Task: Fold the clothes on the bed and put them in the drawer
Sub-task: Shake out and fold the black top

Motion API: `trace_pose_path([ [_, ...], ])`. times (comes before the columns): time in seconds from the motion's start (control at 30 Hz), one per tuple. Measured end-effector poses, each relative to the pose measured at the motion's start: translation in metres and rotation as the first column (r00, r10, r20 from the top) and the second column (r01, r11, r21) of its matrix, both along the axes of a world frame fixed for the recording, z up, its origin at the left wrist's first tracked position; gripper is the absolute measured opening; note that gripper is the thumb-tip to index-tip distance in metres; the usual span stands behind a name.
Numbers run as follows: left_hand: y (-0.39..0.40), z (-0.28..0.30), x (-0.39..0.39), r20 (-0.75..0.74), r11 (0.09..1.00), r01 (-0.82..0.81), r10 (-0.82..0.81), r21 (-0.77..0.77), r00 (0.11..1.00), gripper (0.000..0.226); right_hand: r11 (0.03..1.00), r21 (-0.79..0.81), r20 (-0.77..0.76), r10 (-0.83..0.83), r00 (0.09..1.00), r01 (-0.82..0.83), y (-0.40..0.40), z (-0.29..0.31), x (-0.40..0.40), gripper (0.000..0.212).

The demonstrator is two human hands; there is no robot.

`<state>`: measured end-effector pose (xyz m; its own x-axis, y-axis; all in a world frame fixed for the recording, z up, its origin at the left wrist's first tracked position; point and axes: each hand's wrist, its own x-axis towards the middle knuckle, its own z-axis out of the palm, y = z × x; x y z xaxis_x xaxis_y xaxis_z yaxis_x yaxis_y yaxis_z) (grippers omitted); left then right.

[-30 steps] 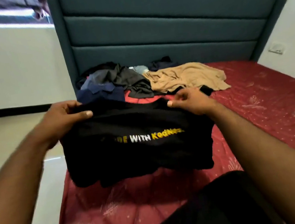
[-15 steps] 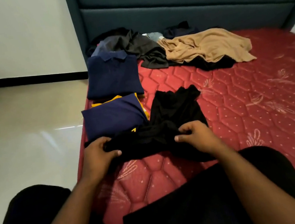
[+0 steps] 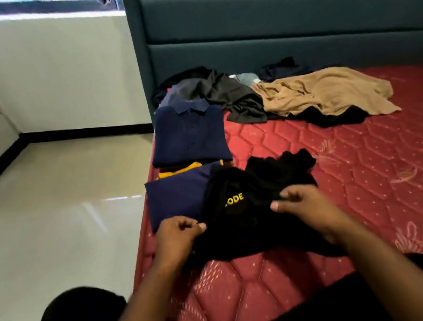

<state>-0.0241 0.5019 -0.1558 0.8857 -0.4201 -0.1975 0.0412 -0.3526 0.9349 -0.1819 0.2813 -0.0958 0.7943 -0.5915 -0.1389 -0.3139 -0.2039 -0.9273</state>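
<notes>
The black shirt (image 3: 250, 209) lies bunched on the bed (image 3: 372, 192), beside two folded navy shirts (image 3: 178, 165). It is pinched by the left hand (image 3: 177, 236) and right hand (image 3: 304, 210). It should be spread flat, edges matched, before folding.
</notes>
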Motion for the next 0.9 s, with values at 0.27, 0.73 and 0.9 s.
trace_pose_path([
  [0.27, -0.011, -0.022, -0.058, 0.033, 0.991, -0.006, 0.011, -0.133, 0.999, 0.008, 0.973, 0.231, 0.053, -0.044, 0.998, 0.031, 0.083, -0.053, -0.009, 0.025],
  [0.73, -0.01, -0.005, -0.077, 0.318, 0.992, 0.048, -0.01, -0.114, 0.948, 0.013, 0.782, 0.619, 0.223, -0.258, 0.94, 0.068, 0.091, -0.045, -0.006, 0.041],
  [0.9, -0.013, -0.001, -0.091, 0.148, 0.978, 0.031, 0.0, -0.208, 0.989, 0.02, 0.815, 0.545, 0.279, -0.4, 0.873, 0.199, 0.088, -0.051, -0.004, 0.038],
])
